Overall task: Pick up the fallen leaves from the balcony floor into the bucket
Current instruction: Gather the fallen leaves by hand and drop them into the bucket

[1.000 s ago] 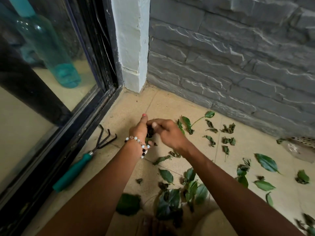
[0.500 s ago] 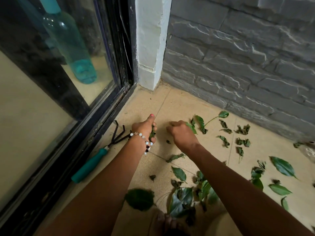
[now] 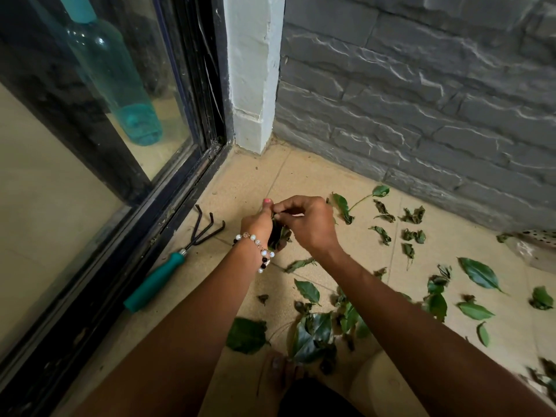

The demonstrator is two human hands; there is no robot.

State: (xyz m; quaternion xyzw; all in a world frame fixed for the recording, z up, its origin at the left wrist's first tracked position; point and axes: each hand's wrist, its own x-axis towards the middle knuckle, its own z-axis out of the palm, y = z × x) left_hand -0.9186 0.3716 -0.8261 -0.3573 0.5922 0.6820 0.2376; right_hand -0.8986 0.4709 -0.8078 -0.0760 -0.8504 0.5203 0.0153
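The left hand (image 3: 258,224) grips a bunch of leaves (image 3: 279,234) beside the rake (image 3: 180,257). The right hand (image 3: 307,224) pinches one in. Too many could slip out.

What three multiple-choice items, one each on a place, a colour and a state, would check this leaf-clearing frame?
1. Where does the hand rake lie?
A. Beside the door track
B. Against the stone wall
C. Under the leaves

2. What colour is its handle?
A. Red
B. Teal
C. Yellow

3. What is the left hand doing?
A. Lying flat on the floor
B. Gripping the rake
C. Holding a bunch of leaves

Answers: 1 A, it lies along the track; 2 B, teal grip; 3 C, its fingers curl round the leaves while the right hand pinches at the top of the bunch.
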